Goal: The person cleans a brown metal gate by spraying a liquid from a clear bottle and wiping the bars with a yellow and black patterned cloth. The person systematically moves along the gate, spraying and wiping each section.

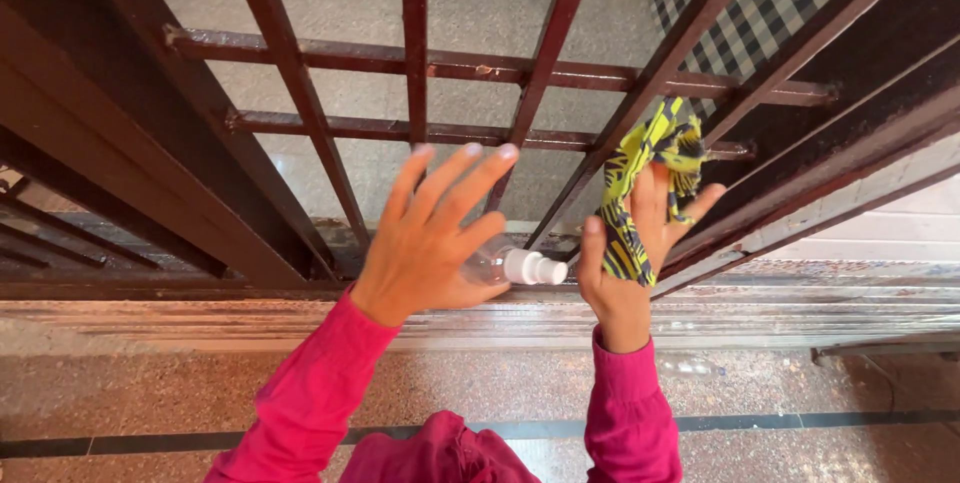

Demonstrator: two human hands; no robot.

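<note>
My left hand [432,233] reaches toward a dark metal window grille [415,63], fingers spread, with its thumb and palm against a clear plastic spray bottle with a white nozzle [522,266] lying on the sill. My right hand [632,243] grips a yellow and black patterned cloth [650,168] and presses it against a slanted grille bar. Both sleeves are bright pink.
A stone sill [780,313] runs across below the grille. A black and white checked cloth [760,3] hangs behind the bars at upper right. Speckled floor with a dark stripe [850,421] lies below. A white tiled wall [900,233] is at the right.
</note>
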